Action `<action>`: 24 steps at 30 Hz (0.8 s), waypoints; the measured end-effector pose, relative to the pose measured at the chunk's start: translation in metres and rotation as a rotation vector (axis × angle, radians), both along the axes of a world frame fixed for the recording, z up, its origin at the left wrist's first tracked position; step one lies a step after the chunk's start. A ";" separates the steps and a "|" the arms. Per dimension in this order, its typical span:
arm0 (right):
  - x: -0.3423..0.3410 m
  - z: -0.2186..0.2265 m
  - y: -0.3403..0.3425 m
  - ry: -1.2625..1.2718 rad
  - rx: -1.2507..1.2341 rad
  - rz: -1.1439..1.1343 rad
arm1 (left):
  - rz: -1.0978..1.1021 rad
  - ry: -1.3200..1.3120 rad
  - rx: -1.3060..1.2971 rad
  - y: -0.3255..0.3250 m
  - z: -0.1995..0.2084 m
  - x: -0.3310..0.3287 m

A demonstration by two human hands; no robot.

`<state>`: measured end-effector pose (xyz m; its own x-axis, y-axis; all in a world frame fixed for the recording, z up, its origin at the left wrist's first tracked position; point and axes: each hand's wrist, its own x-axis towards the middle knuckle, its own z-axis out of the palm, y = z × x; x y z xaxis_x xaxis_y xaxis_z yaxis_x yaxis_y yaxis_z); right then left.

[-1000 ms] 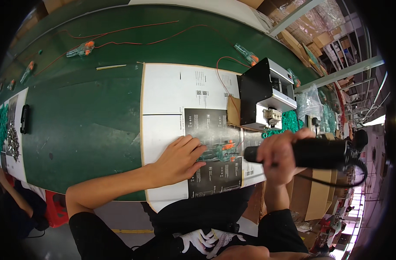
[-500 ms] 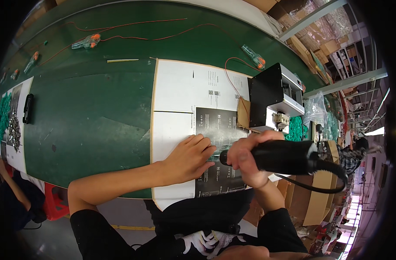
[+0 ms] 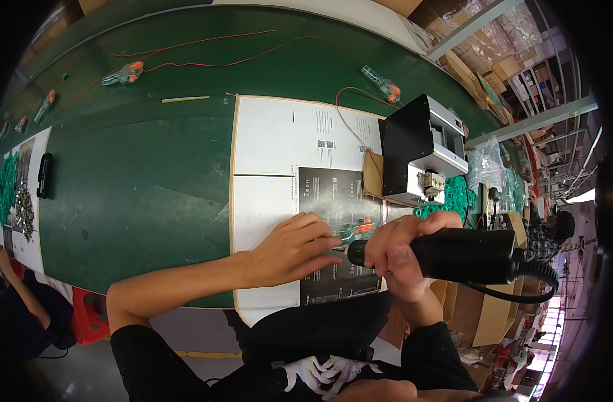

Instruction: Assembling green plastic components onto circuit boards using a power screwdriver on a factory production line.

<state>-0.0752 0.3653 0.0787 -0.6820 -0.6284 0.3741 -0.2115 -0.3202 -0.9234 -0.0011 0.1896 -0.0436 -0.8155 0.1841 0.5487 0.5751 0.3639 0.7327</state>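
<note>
Nearest you, your right hand (image 3: 401, 254) is wrapped around a black power tool (image 3: 464, 256), its nose pointing left. Just beside that nose, your left hand (image 3: 296, 249) has its fingers and thumb held narrow (whether they pinch anything small, I cannot tell). Slightly beyond the nose lies the clear green unit with orange parts (image 3: 364, 227), partly hidden by your hands, on the dark area of a printed sheet (image 3: 263, 144). I judge its body and orange parts already joined; whether any fastening is done or left does not show. Farther right stands a black and silver machine (image 3: 405, 149), green rings (image 3: 458, 196) beside it. At the tabletop's (image 3: 139, 174) far side, similar units (image 3: 383, 84) lie near red wires (image 3: 219, 65), seemingly at a like stage.
</note>
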 end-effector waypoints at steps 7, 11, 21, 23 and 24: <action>0.006 0.005 -0.006 -0.046 -0.038 -0.046 | -0.041 0.056 0.024 -0.001 -0.002 0.001; 0.006 0.009 -0.005 -0.055 -0.069 -0.050 | -0.051 0.031 0.047 -0.001 -0.001 0.000; 0.009 0.014 -0.006 -0.061 -0.113 -0.069 | -0.049 -0.013 0.046 -0.001 0.002 0.001; 0.010 0.013 -0.008 -0.070 -0.116 -0.074 | -0.054 -0.020 0.047 -0.001 0.002 0.002; 0.011 0.013 -0.008 -0.074 -0.117 -0.077 | -0.057 -0.026 0.049 -0.002 0.002 0.002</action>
<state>-0.0645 0.3574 0.0913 -0.7548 -0.5284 0.3887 -0.1725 -0.4117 -0.8948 0.0012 0.1878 -0.0415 -0.8183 0.2040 0.5373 0.5747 0.2941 0.7637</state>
